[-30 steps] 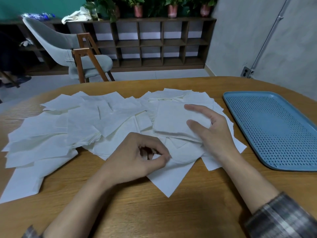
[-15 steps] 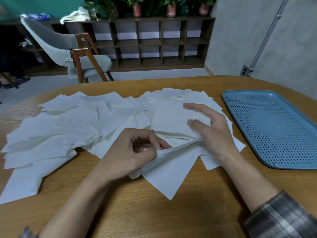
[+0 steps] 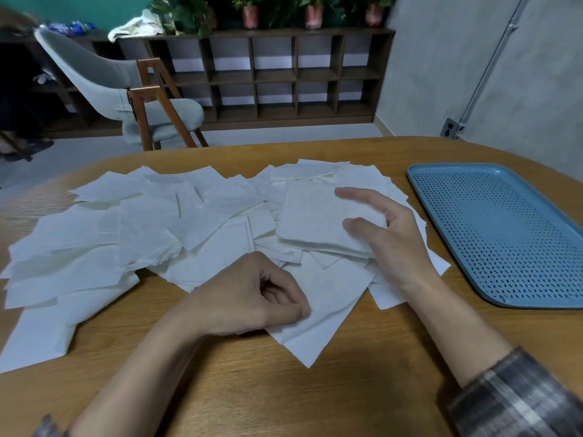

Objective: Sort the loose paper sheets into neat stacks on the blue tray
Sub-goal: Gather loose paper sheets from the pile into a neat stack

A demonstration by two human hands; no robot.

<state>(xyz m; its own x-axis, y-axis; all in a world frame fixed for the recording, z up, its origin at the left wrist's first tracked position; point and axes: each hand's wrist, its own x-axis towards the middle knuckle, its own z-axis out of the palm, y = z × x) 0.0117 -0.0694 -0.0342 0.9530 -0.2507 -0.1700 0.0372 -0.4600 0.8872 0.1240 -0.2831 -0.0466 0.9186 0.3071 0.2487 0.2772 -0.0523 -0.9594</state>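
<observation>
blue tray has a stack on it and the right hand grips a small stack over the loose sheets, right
No: the head view shows the blue tray holds no paper. The right hand does grip a small stack over the loose sheets.

White square paper sheets point(image 3: 151, 234) lie loose and overlapping in a wide flat heap just left of the blue tray point(image 3: 451, 165). A small squared-up stack point(image 3: 312, 219) tops the heap's tray-side end. The tray is rectangular, rimmed and perforated.
</observation>
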